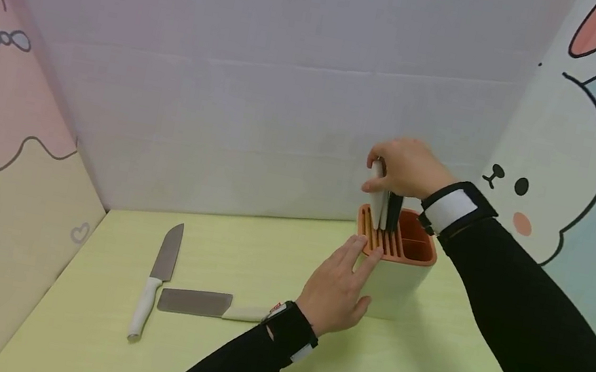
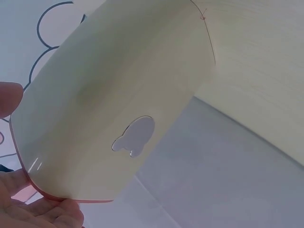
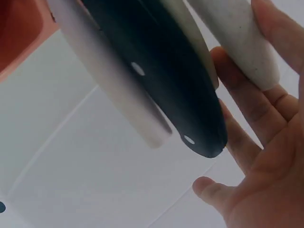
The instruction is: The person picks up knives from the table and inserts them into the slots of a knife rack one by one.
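A pale knife block (image 1: pixel 393 289) with an orange slotted top stands at the right of the table. My right hand (image 1: pixel 409 169) is above it, pinching the speckled white handle of a knife (image 3: pixel 244 42) between thumb and fingers. Beside that handle, a black knife handle (image 3: pixel 166 71) and a pale one (image 3: pixel 114 90) rise from the block; the blades are hidden inside. My left hand (image 1: pixel 335 289) rests its extended fingers on the block's near-left rim. In the left wrist view, fingertips (image 2: pixel 47 211) touch the orange edge of the block.
To the left on the yellow-green table (image 1: pixel 71 319) lie a white-handled chef's knife (image 1: pixel 166 256) and a broad-bladed knife (image 1: pixel 196 302), its handle end hidden by my left wrist. A pale wall (image 1: pixel 258 139) stands behind, with printed side panels.
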Motion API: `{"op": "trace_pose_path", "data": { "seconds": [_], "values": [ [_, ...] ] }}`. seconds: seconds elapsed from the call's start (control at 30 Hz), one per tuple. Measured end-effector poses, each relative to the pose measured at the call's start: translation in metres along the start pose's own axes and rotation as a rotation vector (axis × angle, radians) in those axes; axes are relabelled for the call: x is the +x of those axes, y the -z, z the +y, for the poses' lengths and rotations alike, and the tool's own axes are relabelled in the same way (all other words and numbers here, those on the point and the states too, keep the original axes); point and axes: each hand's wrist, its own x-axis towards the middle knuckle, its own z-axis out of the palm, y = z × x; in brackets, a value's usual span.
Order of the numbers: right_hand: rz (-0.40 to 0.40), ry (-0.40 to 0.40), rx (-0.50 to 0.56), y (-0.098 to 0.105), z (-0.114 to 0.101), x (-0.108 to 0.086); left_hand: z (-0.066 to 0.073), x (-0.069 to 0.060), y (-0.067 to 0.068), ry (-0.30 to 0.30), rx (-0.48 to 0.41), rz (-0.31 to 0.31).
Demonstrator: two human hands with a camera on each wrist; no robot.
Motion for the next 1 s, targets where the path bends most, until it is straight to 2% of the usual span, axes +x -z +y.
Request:
{"op": "trace_pose_path", "data": {
  "seconds": [0.23, 0.4, 0.6, 0.83, 1.0],
  "values": [
    [-0.053, 0.014, 0.009, -0.002, 0.006, 0.001, 0.0, -0.002, -0.001, -0.001, -0.025, 0.01],
    [-0.072, 0.016, 0.026, -0.002, 0.011, 0.001, 0.0, -0.001, -0.001, -0.011, -0.003, 0.03],
    [-0.106, -0.036, 0.003, -0.005, 0.016, -0.001, 0.001, -0.001, -0.002, -0.015, -0.015, 0.029],
    [-0.099, -0.092, -0.091, -0.005, 0.017, 0.0, 0.001, -0.001, -0.003, -0.018, -0.036, 0.037],
    [-0.079, -0.111, -0.078, -0.003, 0.017, -0.001, 0.001, -0.001, -0.003, -0.02, -0.014, 0.035]
  ]
}}
